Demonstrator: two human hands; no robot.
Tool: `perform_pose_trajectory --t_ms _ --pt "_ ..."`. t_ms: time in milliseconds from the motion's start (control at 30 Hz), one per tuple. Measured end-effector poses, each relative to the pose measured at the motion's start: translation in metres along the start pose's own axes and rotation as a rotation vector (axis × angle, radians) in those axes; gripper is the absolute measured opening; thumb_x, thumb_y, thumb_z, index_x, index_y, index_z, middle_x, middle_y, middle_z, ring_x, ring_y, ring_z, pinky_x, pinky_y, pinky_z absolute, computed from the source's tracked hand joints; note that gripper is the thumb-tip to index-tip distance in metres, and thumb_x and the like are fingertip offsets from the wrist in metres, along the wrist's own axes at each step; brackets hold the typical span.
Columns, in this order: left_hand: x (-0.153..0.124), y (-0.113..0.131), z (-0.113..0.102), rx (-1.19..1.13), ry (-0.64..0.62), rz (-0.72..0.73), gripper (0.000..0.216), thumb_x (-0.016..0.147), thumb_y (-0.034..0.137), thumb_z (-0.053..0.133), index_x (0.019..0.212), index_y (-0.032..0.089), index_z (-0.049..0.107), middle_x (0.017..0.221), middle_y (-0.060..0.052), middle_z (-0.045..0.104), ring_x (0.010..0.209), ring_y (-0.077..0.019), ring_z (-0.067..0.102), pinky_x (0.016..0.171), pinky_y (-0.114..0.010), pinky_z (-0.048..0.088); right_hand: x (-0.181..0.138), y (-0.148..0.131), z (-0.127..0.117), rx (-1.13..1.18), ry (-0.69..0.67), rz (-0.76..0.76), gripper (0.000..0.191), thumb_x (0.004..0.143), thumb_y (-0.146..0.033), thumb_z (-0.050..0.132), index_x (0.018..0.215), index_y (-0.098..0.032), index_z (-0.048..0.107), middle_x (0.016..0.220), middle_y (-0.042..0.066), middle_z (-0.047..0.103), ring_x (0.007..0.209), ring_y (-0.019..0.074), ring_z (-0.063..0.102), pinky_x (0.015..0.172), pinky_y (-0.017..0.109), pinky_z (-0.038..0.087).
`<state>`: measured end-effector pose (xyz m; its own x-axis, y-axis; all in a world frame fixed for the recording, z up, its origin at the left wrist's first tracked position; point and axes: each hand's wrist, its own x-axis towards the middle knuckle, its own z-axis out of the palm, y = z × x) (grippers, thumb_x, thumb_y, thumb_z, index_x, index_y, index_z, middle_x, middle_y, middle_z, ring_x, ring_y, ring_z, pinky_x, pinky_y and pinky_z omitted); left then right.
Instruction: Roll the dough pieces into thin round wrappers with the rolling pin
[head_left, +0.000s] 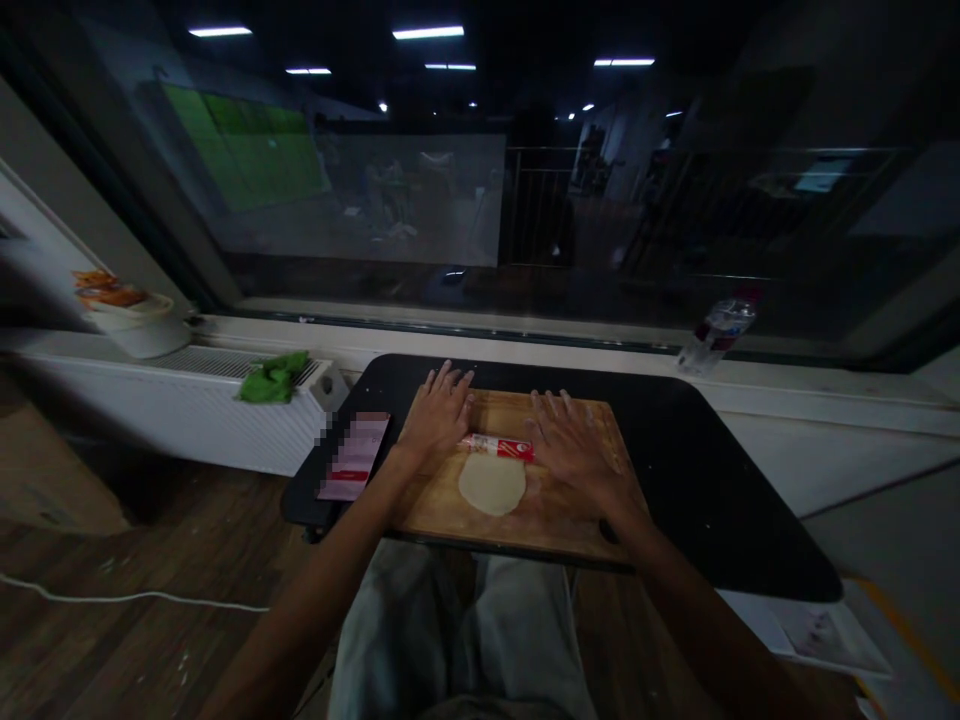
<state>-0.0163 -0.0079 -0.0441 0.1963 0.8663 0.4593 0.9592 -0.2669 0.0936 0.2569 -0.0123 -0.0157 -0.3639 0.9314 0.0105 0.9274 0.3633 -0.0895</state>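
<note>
A wooden cutting board [442, 520] lies on the dark table in front of me. On it is a flat, roundish piece of pale dough [492, 487]. A rolling pin [501, 447] with a red and white wrapper lies across the far edge of the dough. My left hand [442, 405] rests flat over the pin's left end, fingers stretched out. Over its right end, my right hand [568, 435] lies flat with the fingers spread. Both palms hide the pin's ends.
A phone [356, 458] lies on the black table [690, 480], left of the board. Behind are a green cloth [274, 377] on the radiator, a white bucket [142, 328] and a plastic bottle [716, 335] on the windowsill [795, 385].
</note>
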Motion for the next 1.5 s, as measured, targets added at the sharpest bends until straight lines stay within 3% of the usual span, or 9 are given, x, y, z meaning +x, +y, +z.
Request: perform_pose_trajectory --t_ms 367,600,800,967,1167,1333,1500 --pt "0.029 -0.002 0.006 -0.055 -0.044 -0.095 0.057 0.120 0.041 0.030 0.163 0.010 0.053 0.166 -0.020 0.061 0.169 -0.0318 0.040 0.139 -0.053 0.037 0.042 0.012 0.000 0.085 -0.071 0.007 0.072 0.120 -0.056 0.017 0.182 -0.022 0.031 0.185 0.017 0.036 0.175 0.0391 0.022 0.137 0.074 0.019" --pt "0.026 0.003 0.001 -0.050 -0.147 -0.118 0.057 0.118 0.043 0.036 0.168 0.018 0.051 0.170 -0.017 0.057 0.171 -0.0335 0.036 0.137 -0.054 0.039 0.039 0.023 0.013 0.004 0.021 0.028 0.068 0.121 -0.054 0.021 0.182 -0.026 0.034 0.184 0.012 0.040 0.174 0.0347 0.025 0.139 0.069 0.022" --pt "0.020 0.008 -0.004 -0.041 -0.268 -0.143 0.068 0.118 0.049 0.033 0.175 0.013 0.041 0.175 -0.023 0.049 0.172 -0.0404 0.031 0.134 -0.062 0.037 0.026 0.023 0.021 -0.023 0.079 0.070 0.067 0.120 -0.054 0.028 0.181 -0.026 0.036 0.183 0.012 0.041 0.173 0.0358 0.029 0.138 0.067 0.026" --pt "-0.001 0.011 -0.004 -0.047 -0.250 -0.125 0.065 0.118 0.046 0.033 0.172 0.011 0.045 0.171 -0.023 0.055 0.170 -0.0413 0.035 0.134 -0.062 0.036 0.008 0.009 0.017 -0.071 0.199 0.044 0.062 0.120 -0.046 0.037 0.177 -0.022 0.044 0.181 0.015 0.043 0.173 0.0365 0.030 0.138 0.069 0.023" --pt "-0.014 0.015 -0.008 -0.007 -0.197 -0.076 0.063 0.117 0.042 0.034 0.170 0.010 0.048 0.170 -0.025 0.054 0.171 -0.0426 0.033 0.134 -0.064 0.034 -0.011 0.000 0.011 -0.079 0.163 -0.018 0.061 0.118 -0.039 0.040 0.176 -0.021 0.046 0.181 0.013 0.043 0.173 0.0346 0.030 0.139 0.064 0.024" --pt "-0.024 0.020 -0.012 0.014 -0.132 -0.072 0.060 0.111 0.035 0.045 0.168 0.018 0.051 0.173 -0.018 0.055 0.172 -0.0383 0.033 0.137 -0.061 0.033 -0.017 0.001 0.025 -0.087 0.237 0.019 0.060 0.117 -0.034 0.039 0.174 -0.018 0.050 0.180 0.012 0.046 0.172 0.0348 0.033 0.140 0.063 0.023" --pt "-0.035 0.029 -0.021 0.042 -0.123 -0.075 0.058 0.109 0.031 0.049 0.166 0.023 0.055 0.175 -0.015 0.053 0.174 -0.0363 0.030 0.139 -0.061 0.031 -0.023 0.007 0.037 -0.083 0.335 -0.091 0.060 0.115 -0.031 0.039 0.171 -0.016 0.055 0.176 0.013 0.052 0.168 0.0338 0.041 0.139 0.055 0.033"
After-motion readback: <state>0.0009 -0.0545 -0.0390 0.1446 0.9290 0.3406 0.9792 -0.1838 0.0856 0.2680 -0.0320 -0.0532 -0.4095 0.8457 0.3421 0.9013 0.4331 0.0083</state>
